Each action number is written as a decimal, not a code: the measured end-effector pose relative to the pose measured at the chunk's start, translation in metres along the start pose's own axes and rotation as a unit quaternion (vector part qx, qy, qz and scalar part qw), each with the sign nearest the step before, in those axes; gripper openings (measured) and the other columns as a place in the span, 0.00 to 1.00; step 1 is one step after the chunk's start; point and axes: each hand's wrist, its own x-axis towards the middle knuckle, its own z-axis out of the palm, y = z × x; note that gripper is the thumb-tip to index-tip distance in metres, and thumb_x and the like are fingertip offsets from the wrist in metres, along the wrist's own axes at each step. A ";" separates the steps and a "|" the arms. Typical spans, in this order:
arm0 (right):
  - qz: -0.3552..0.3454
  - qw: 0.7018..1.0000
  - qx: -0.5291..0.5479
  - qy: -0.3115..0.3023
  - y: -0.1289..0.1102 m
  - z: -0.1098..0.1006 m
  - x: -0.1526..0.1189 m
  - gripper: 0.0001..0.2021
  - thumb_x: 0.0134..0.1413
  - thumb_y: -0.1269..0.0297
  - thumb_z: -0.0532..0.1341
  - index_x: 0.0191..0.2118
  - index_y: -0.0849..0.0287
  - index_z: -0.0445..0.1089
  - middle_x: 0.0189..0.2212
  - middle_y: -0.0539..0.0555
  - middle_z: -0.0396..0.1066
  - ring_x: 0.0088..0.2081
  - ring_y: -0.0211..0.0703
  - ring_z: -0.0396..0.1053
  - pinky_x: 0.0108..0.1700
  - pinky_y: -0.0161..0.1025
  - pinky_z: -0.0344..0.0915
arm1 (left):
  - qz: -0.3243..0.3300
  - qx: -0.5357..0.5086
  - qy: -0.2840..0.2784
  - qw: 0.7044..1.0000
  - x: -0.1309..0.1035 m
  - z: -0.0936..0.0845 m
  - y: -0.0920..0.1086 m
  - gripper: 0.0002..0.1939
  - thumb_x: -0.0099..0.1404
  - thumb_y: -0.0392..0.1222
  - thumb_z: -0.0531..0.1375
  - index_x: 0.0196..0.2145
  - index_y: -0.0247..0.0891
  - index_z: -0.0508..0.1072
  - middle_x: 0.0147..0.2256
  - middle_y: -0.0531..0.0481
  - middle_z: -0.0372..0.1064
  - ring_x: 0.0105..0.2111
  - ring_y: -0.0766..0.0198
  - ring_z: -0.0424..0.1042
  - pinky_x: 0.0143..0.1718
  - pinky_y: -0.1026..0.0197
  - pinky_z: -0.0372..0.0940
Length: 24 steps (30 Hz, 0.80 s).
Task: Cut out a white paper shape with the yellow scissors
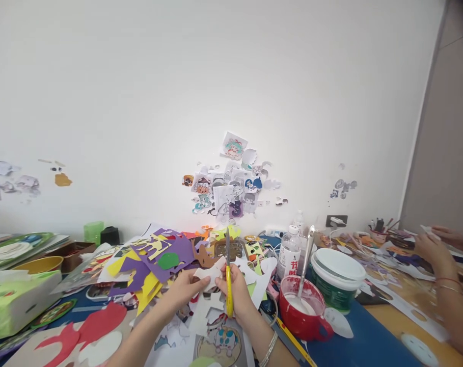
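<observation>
My left hand (pixel 191 285) pinches the left part of a small white paper piece (pixel 212 271) above the table's middle. Close beside it, my right hand (pixel 235 285) holds yellow-handled scissors (pixel 229 290), their blades pointing up and away, and its fingertips touch the paper's right edge. Below the hands hangs or lies a cut white paper (pixel 206 311) with notched edges. Under that is a printed sheet (pixel 219 346) with a cartoon figure. Purple and yellow paper scraps (pixel 170 260) are heaped left of the hands.
Right of my hands stand a red cup (pixel 303 311) with white paste and a stick, a bottle (pixel 289 252) and a white-lidded tub (pixel 337 278). A yellow cutter (pixel 294 344) lies near the cup. Another person's hands (pixel 435 247) are at far right. A tissue pack (pixel 23 303) sits left.
</observation>
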 end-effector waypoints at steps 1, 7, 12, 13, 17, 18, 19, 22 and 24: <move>-0.001 1.000 -0.005 0.002 -0.003 -0.001 0.000 0.18 0.35 0.63 0.66 0.32 0.57 0.57 0.25 0.43 0.57 0.24 0.30 0.55 0.27 0.29 0.54 | 0.019 0.013 0.010 1.000 0.001 0.000 -0.001 0.21 0.48 0.60 0.58 0.23 0.36 0.68 0.17 0.54 0.63 0.19 0.65 0.62 0.19 0.66 0.54; -0.005 0.999 -0.044 -0.019 -0.018 -0.006 0.003 0.18 0.29 0.71 0.67 0.31 0.59 0.61 0.24 0.43 0.61 0.26 0.32 0.57 0.30 0.30 0.55 | 0.105 0.097 0.020 0.990 0.005 -0.006 -0.005 0.20 0.56 0.57 0.52 0.23 0.37 0.68 0.20 0.54 0.62 0.21 0.67 0.59 0.22 0.66 0.54; -0.002 0.998 -0.052 -0.016 -0.018 -0.008 0.004 0.17 0.28 0.73 0.66 0.31 0.60 0.63 0.24 0.44 0.61 0.26 0.33 0.57 0.30 0.31 0.55 | 0.116 0.174 -0.003 0.978 0.003 -0.005 -0.004 0.13 0.54 0.50 0.55 0.23 0.37 0.69 0.21 0.54 0.64 0.21 0.67 0.58 0.22 0.67 0.52; -0.004 0.999 -0.046 -0.011 -0.017 -0.009 0.004 0.17 0.29 0.72 0.65 0.31 0.60 0.62 0.24 0.44 0.61 0.27 0.32 0.57 0.31 0.31 0.55 | 0.114 0.176 -0.007 0.978 0.002 -0.003 -0.005 0.13 0.54 0.49 0.55 0.22 0.38 0.69 0.19 0.55 0.62 0.20 0.67 0.57 0.21 0.67 0.51; -0.012 1.000 -0.016 0.009 -0.014 -0.010 0.003 0.16 0.32 0.68 0.65 0.31 0.59 0.60 0.27 0.44 0.61 0.29 0.32 0.59 0.33 0.31 0.55 | 0.100 0.169 -0.038 0.980 0.006 0.006 -0.012 0.11 0.53 0.48 0.56 0.22 0.38 0.64 0.16 0.60 0.53 0.18 0.69 0.53 0.21 0.67 0.49; -0.014 1.000 -0.012 0.013 -0.014 -0.009 0.003 0.16 0.32 0.68 0.65 0.31 0.59 0.60 0.27 0.44 0.61 0.29 0.32 0.59 0.34 0.31 0.55 | 0.099 0.171 -0.042 0.979 0.007 0.007 -0.014 0.11 0.53 0.48 0.56 0.22 0.39 0.63 0.16 0.60 0.52 0.18 0.69 0.53 0.21 0.67 0.48; -0.017 1.000 -0.008 0.016 -0.014 -0.009 0.002 0.16 0.31 0.68 0.65 0.31 0.59 0.61 0.26 0.44 0.61 0.29 0.32 0.59 0.33 0.31 0.56 | 0.100 0.177 -0.041 0.978 0.008 0.009 -0.015 0.11 0.53 0.49 0.56 0.21 0.39 0.62 0.16 0.60 0.52 0.18 0.69 0.52 0.21 0.67 0.48; -0.032 0.999 -0.002 0.039 -0.013 -0.009 0.003 0.15 0.32 0.68 0.65 0.31 0.59 0.62 0.25 0.44 0.60 0.28 0.32 0.58 0.32 0.30 0.56 | 0.106 0.201 -0.012 0.974 0.009 0.011 -0.017 0.13 0.53 0.50 0.55 0.20 0.39 0.62 0.16 0.60 0.52 0.18 0.69 0.52 0.21 0.67 0.47; -0.047 0.997 0.003 0.067 -0.012 -0.010 0.004 0.14 0.34 0.66 0.66 0.30 0.59 0.62 0.24 0.44 0.59 0.27 0.33 0.58 0.32 0.31 0.57 | 0.112 0.213 0.019 0.970 0.009 0.011 -0.018 0.14 0.53 0.51 0.54 0.20 0.39 0.62 0.16 0.59 0.52 0.18 0.69 0.52 0.21 0.67 0.48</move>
